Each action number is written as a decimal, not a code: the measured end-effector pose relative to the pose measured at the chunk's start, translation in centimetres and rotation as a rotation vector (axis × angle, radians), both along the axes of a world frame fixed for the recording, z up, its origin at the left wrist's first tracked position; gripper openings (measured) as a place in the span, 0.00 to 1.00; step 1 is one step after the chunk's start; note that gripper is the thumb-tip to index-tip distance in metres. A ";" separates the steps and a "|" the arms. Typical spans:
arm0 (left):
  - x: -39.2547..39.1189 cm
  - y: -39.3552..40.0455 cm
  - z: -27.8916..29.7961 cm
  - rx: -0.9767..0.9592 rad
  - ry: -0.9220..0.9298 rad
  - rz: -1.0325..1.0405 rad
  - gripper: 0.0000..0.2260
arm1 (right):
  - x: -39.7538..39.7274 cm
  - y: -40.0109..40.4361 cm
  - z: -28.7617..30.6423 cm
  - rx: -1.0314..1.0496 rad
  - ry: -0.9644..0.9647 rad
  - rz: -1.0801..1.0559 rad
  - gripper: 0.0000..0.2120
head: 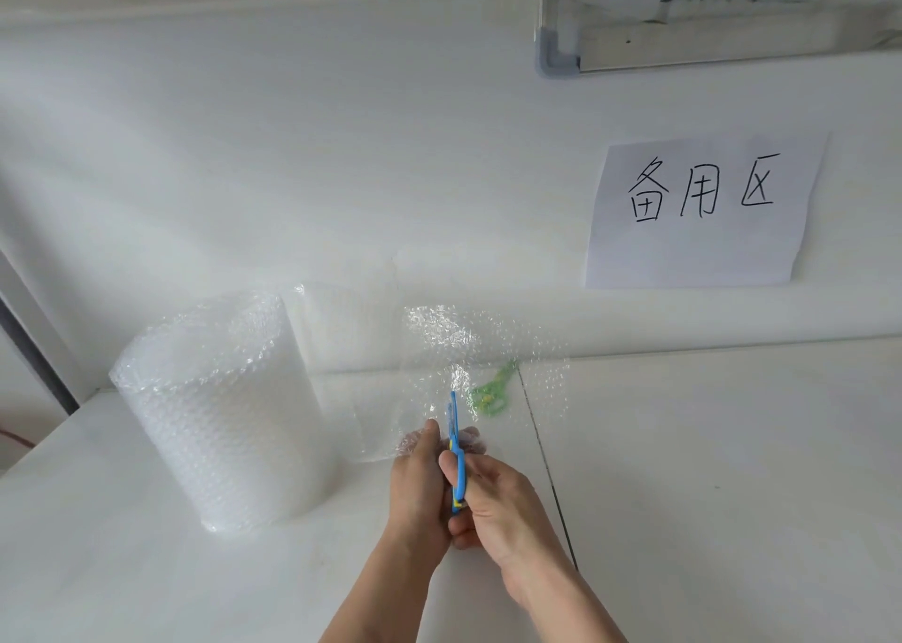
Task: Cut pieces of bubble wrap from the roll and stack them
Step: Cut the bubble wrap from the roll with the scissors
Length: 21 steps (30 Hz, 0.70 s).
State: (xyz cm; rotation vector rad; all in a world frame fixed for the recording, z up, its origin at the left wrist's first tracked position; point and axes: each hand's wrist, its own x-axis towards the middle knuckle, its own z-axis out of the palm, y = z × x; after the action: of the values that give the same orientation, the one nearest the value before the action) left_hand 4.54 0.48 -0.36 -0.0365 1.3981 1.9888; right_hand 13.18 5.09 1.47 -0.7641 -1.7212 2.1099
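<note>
A roll of clear bubble wrap (219, 413) stands upright on the white table, left of centre. A loose sheet (439, 349) runs from it to the right and hangs upright in the air. My left hand (420, 481) pinches the sheet's lower edge between thumb and fingers. My right hand (493, 505) grips blue scissors (455, 447), whose blades point up into the sheet just right of my left thumb. Both hands touch each other at the handles.
Green scissors (490, 393) lie on the table behind the sheet, seen through it. A paper sign (703, 212) with handwritten characters hangs on the white wall at right. A seam (546, 457) runs across the table right of my hands.
</note>
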 end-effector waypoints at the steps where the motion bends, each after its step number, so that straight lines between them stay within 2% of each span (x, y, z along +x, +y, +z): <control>1: 0.0 0.0 -0.1 -0.005 0.014 0.006 0.25 | 0.0 -0.1 -0.1 -0.008 0.007 -0.001 0.17; 5: 0.0 -0.3 -0.2 -0.016 0.039 -0.003 0.25 | 0.1 -0.2 -0.4 -0.011 0.032 -0.010 0.11; 21: 0.0 -0.7 0.1 0.024 -0.023 -0.053 0.24 | -0.4 0.2 -1.4 0.009 0.024 -0.031 0.09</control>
State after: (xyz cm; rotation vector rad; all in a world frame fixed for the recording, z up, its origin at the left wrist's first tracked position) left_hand 4.55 -0.20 -0.24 -0.0112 1.3466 1.9558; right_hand 12.75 5.25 0.10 -0.7546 -1.6944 2.0804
